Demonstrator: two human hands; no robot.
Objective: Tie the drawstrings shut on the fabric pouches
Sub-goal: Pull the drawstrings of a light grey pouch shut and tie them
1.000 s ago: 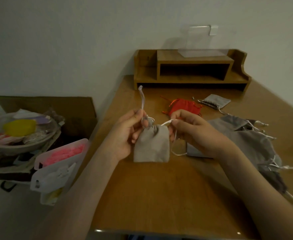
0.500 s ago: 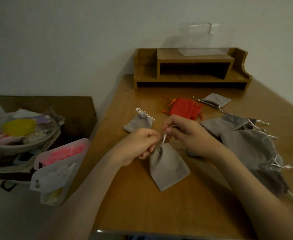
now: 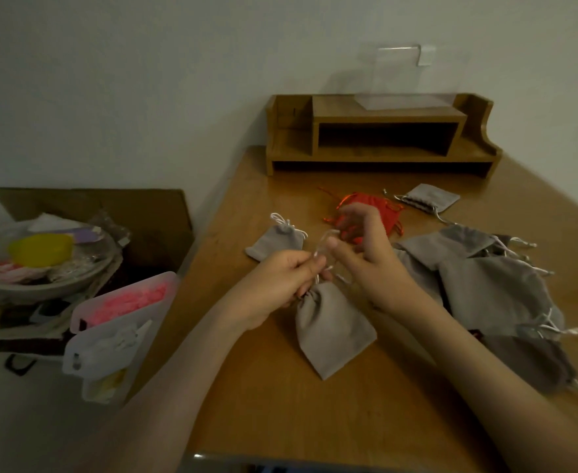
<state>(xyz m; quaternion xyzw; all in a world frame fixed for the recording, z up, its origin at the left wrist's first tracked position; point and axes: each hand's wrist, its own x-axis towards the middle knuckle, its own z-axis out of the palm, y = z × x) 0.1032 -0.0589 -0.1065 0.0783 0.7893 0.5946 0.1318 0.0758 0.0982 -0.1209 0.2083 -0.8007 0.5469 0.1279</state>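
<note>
While the grey pouch (image 3: pixel 332 329) lies on the wooden table (image 3: pixel 280 411) nearest the camera, I see its gathered neck turned away from me, up toward both hands. At that neck the left hand (image 3: pixel 277 285) has its fingers curled and pinches the white drawstring (image 3: pixel 319 249). The cord rises from there in a loop to the right hand (image 3: pixel 366 257), which sits just beyond the pouch. Its fingers are smeared by motion blur, so I cannot tell whether they grip the loop or only touch it.

Off the table, left of the pouch, I make out a clear plastic box (image 3: pixel 123 302) with pink contents and a bowl (image 3: pixel 41 268) holding something yellow. Right of the pouch is a heap of grey pouches (image 3: pixel 485 281) with loose cords. Beyond the pouch to the left lies a tied grey pouch (image 3: pixel 273 238). Further beyond it are a red pouch (image 3: pixel 383 208) and a small grey pouch (image 3: pixel 429 198). Farthest from it, the wooden desk organiser (image 3: pixel 383 131) stands against the wall.
</note>
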